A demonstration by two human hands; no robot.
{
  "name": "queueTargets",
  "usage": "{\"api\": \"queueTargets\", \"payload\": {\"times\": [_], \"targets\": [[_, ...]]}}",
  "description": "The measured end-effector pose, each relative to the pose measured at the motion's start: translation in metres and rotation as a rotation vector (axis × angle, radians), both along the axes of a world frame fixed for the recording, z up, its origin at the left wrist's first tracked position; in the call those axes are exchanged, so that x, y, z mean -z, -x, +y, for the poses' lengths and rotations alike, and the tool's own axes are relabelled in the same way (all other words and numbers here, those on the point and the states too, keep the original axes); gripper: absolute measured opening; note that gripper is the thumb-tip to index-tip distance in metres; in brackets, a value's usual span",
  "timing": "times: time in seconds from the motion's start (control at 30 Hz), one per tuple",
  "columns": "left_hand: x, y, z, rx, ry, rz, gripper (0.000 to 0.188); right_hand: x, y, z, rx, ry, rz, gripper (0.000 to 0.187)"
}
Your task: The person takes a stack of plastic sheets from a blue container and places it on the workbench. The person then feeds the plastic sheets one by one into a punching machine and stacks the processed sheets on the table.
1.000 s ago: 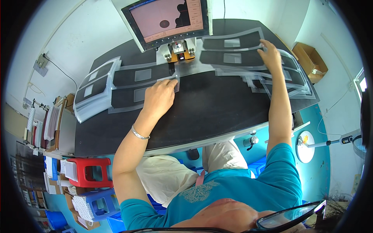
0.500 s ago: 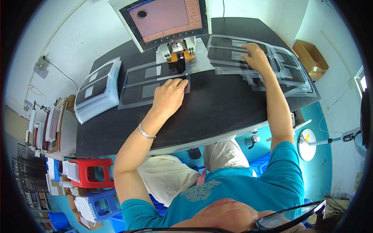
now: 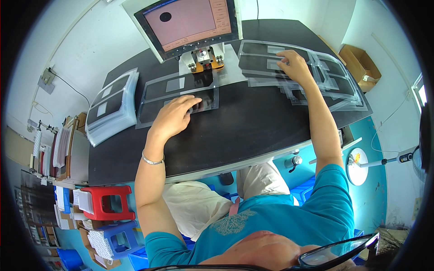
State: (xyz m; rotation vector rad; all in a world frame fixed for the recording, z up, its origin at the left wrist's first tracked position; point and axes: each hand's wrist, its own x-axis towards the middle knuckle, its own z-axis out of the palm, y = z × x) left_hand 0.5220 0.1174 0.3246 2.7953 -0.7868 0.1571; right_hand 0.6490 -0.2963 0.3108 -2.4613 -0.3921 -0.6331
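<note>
A clear-edged sheet with two black panels (image 3: 156, 101) lies on the black table, its far right part under a small device with orange parts (image 3: 205, 66). Over the sheet's near panel is my left hand (image 3: 174, 116), fingers stretched out and holding nothing. At the right, my right hand (image 3: 294, 67) hovers over or rests on a spread pile of similar sheets (image 3: 334, 88); I cannot tell if it touches them. Its thumb and fingers are apart. A neat stack of such sheets (image 3: 110, 113) stands at the table's left.
A monitor (image 3: 187, 22) above the device displays a dark oval on a pink field. White paper (image 3: 233, 74) lies beneath the device. Beyond the table's right edge sits a cardboard box (image 3: 360, 65). A red stool (image 3: 108, 203) and a blue stool (image 3: 120, 237) are at lower left.
My left hand has drawn back leftward from the sheet's right edge, its fingers now stretched. The dark oval on the monitor looks sharper. My right hand has barely moved.
</note>
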Motion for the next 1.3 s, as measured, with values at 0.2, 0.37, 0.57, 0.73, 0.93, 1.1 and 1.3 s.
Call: {"api": "queueTargets", "payload": {"times": [0.2,0.37,0.57,0.73,0.93,1.1,1.3], "targets": [[0.024,-0.02,-0.017,-0.134,-0.082,-0.203,0.039,0.0,0.0,0.0,-0.019,-0.016,0.023,0.034],[0.035,-0.031,-0.022,-0.099,-0.071,-0.359,0.037,0.0,0.001,0.001,-0.029,-0.048,0.036,0.034],[0.037,-0.033,-0.025,-0.151,-0.091,-0.368,0.038,0.001,0.0,0.002,-0.032,-0.058,0.054,0.033],[0.035,-0.034,-0.022,-0.145,-0.073,-0.267,0.041,0.0,0.002,0.002,-0.04,-0.067,0.045,0.033],[0.024,-0.025,-0.004,-0.132,0.024,-0.135,0.043,0.0,0.003,0.001,-0.04,-0.094,0.055,0.033],[0.029,-0.03,-0.007,-0.106,0.006,-0.169,0.04,0.0,0.003,0.002,-0.056,-0.086,0.056,0.033],[0.031,-0.03,-0.012,-0.098,-0.021,-0.197,0.04,0.003,0.001,0.001,-0.052,-0.091,0.053,0.033]]}}
